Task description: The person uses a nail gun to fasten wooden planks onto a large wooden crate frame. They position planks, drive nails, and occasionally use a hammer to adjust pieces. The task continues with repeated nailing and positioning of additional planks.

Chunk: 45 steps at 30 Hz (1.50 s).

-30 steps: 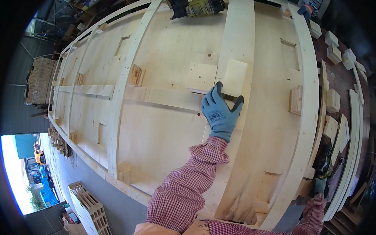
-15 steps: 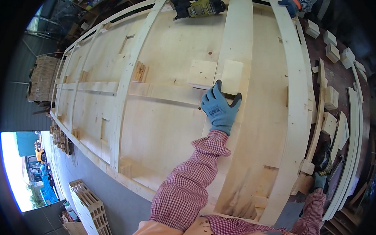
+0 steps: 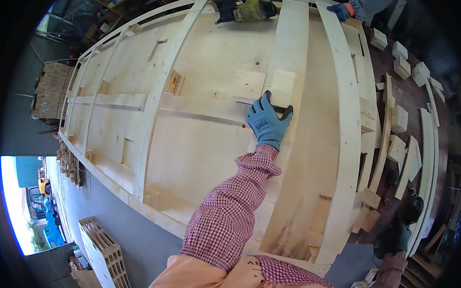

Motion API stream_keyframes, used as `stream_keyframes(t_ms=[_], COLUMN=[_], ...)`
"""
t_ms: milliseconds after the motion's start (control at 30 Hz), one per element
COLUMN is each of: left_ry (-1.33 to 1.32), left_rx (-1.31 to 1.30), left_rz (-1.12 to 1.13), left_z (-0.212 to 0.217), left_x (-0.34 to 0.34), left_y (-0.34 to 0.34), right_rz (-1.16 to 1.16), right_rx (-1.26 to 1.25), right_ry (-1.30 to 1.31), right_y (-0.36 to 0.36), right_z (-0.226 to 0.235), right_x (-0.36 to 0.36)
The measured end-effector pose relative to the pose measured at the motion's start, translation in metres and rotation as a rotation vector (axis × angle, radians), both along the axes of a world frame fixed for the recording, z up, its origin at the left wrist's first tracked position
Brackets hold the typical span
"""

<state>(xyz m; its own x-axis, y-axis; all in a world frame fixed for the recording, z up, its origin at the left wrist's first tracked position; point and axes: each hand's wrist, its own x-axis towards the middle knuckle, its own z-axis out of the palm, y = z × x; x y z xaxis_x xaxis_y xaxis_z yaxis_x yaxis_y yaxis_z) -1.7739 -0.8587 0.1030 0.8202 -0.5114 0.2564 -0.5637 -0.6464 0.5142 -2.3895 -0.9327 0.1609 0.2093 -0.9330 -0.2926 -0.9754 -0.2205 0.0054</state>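
My left hand, in a blue glove with dark fingertips, holds the near end of a pale rectangular wooden block between thumb and fingers. The block lies on a wide board running away from me across a large wooden panel frame. Beside it on the left sits another square block. At the lower right edge my gloved right hand is dark and smeared by motion. It is by a dark power tool, whose kind I cannot make out; the fingers are hidden.
An olive and black power tool is at the far edge of the panel. A co-worker's gloved hand grips the far end of a long slat. Blocks and strips lie on the dark table to the right.
The long slat on the right has shifted left, uncovering blocks beneath, and the co-worker's hand moved left with it. My right hand and the dark tool moved right. My left hand keeps its hold.
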Motion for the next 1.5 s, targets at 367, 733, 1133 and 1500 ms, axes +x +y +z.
stream_keyframes(t_ms=[367, 733, 1133, 1500], left_ry=[0.062, -0.012, 0.025, 0.077], left_rx=[-0.051, -0.222, -0.169, -0.214], left_rz=[-0.04, -0.326, -0.357, -0.345], left_z=[0.002, 0.012, 0.0, -0.001], left_x=[0.0, -0.039, -0.039, -0.036], left_y=[-0.002, 0.103, 0.121, 0.123], right_rz=[-0.948, -0.691, -0.072, -0.106], right_rx=[0.216, 0.529, 0.8, 0.854], right_ry=[-1.315, -1.38, -1.222, -1.158], right_y=[0.155, 0.131, 0.038, 0.005], right_z=[0.197, 0.23, 0.212, 0.189], right_x=[0.077, 0.206, 0.489, 0.511])
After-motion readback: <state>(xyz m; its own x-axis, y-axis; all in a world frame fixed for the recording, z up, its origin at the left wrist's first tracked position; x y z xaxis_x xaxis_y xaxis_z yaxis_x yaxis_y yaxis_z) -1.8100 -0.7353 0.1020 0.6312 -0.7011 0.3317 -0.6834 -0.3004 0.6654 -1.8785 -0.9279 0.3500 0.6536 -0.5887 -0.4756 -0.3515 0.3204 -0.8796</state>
